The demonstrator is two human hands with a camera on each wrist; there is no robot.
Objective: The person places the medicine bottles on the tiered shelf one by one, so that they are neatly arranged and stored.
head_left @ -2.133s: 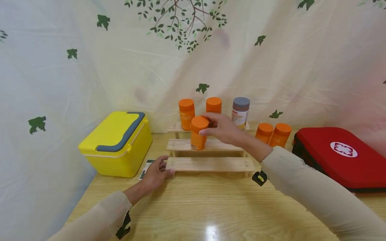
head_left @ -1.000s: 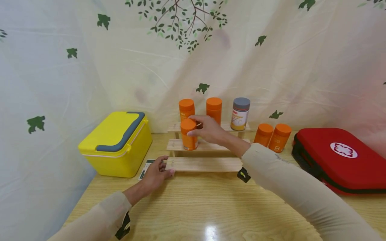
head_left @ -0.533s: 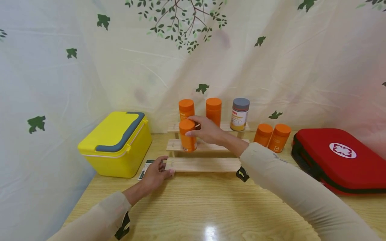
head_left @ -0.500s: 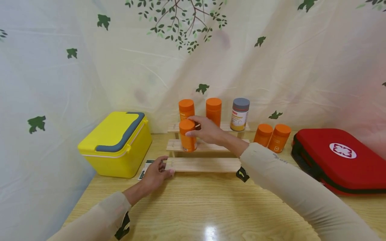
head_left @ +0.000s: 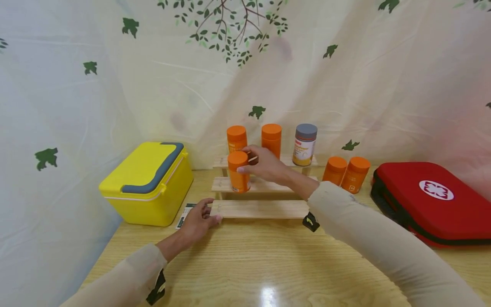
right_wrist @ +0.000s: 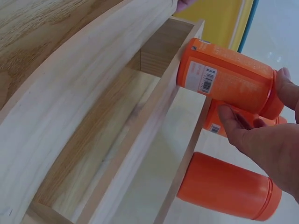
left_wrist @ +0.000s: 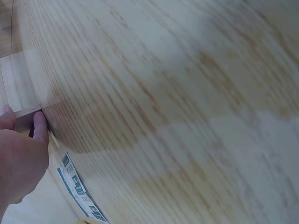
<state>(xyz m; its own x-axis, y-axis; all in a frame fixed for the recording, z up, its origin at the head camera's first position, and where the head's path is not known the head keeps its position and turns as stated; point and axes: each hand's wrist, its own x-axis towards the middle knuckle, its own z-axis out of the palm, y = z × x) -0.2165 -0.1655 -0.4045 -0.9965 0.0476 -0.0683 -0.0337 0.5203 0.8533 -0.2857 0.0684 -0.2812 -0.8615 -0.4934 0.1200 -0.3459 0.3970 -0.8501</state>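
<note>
Orange bottle (head_left: pixel 239 181) and right hand (head_left: pixel 268 164) have shifted left along the middle shelf (head_left: pixel 278 186) since about two seconds back; left hand (head_left: pixel 197 221) hasn't moved. Bottle now near the left end of that shelf, roughly upright, base at the front edge of the board. Base seems to meet the wood in the right wrist view; can't tell if the full weight is down.

Hands are apart. Right one grips the bottle near its lid (head_left: pixel 238 157), thumb in front, fingers round behind. Left one pinches the left end of the lowest shelf (head_left: pixel 264 209), likely steadying the rack.

Step in hand, as I judge it: setting the first bottle on the middle shelf. Top shelf (head_left: pixel 287 161) already carries two orange bottles, left (head_left: pixel 236 138) and centre (head_left: pixel 271 140), plus a grey-lidded bottle (head_left: pixel 304 147) at right.

Next move probably calls for easing the base back from the edge, letting go cleanly without knocking the top-left bottle just behind, then fetching one of the two waiting on the table (head_left: pixel 249 260) at right, near one (head_left: pixel 354 177) or its neighbour (head_left: pixel 335 170), beside the red case (head_left: pixel 429 200). Left hold should stay put so nothing slides.
</note>
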